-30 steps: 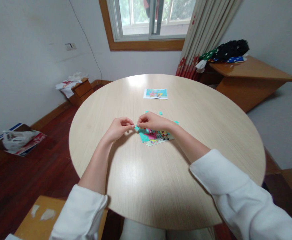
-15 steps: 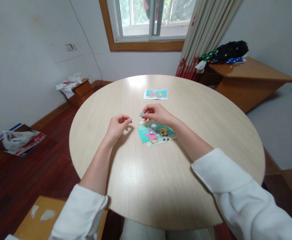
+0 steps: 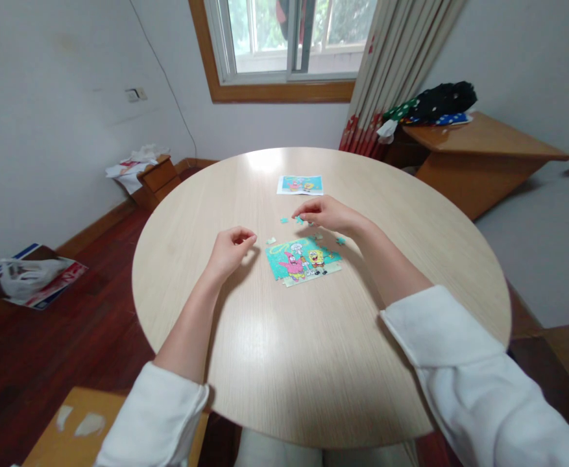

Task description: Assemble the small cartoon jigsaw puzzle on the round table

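A partly built cartoon jigsaw puzzle (image 3: pixel 303 259) lies flat on the round pale wooden table (image 3: pixel 313 363). My right hand (image 3: pixel 327 215) hovers just beyond its far edge, fingers pinched on a small teal puzzle piece (image 3: pixel 300 220). Loose teal pieces lie nearby, one (image 3: pixel 284 220) to the left of my fingertips and another (image 3: pixel 341 240) under my wrist. My left hand (image 3: pixel 229 248) rests on the table left of the puzzle, fingers curled shut with nothing visible in them. A small reference picture (image 3: pixel 300 185) lies farther back.
A wooden desk (image 3: pixel 479 146) with dark spotted cloth stands at the right, beside a curtain (image 3: pixel 386 71). A small wooden drawer unit (image 3: pixel 155 175) with papers and a plastic bag (image 3: pixel 24 275) sit on the floor at the left. A cardboard box (image 3: pixel 70 428) is at my lower left.
My hands have parted. The right hand moved from the puzzle's left corner up and right to the far loose pieces, carrying a teal piece. The left hand stayed put, and the puzzle is uncovered.
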### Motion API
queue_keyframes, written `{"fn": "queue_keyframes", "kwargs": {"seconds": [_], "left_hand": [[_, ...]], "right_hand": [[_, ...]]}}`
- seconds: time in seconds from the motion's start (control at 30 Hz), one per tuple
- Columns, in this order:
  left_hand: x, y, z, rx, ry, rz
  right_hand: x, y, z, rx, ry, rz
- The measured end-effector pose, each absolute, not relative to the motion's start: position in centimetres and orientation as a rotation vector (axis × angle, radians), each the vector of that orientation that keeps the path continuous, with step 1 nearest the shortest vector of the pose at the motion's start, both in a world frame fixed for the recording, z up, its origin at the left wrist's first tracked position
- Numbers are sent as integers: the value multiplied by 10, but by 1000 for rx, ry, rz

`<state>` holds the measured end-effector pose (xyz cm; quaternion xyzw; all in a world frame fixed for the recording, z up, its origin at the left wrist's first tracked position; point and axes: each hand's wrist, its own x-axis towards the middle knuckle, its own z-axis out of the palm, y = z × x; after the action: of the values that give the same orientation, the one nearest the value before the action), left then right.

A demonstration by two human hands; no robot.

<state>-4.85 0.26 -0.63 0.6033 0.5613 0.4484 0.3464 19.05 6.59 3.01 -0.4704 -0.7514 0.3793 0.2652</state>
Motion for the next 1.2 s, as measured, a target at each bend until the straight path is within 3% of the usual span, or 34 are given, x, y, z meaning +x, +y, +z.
{"fn": "queue_keyframes", "kwargs": {"seconds": [0.53, 0.83, 1.07, 1.2], "left_hand": [[-15, -22, -12, 2375, 1068, 605], [-21, -19, -9, 2346, 1162, 622], [-21, -20, -9, 2294, 1164, 639], [-18, -21, -12, 2289, 1166, 696]], "right_hand": [[210, 69, 16, -1571, -1869, 1183], [228, 75, 6, -1653, -1780, 1040], [234, 48, 9, -1362, -1816, 1238], [252, 39, 3, -1371, -1950, 1084]]}}
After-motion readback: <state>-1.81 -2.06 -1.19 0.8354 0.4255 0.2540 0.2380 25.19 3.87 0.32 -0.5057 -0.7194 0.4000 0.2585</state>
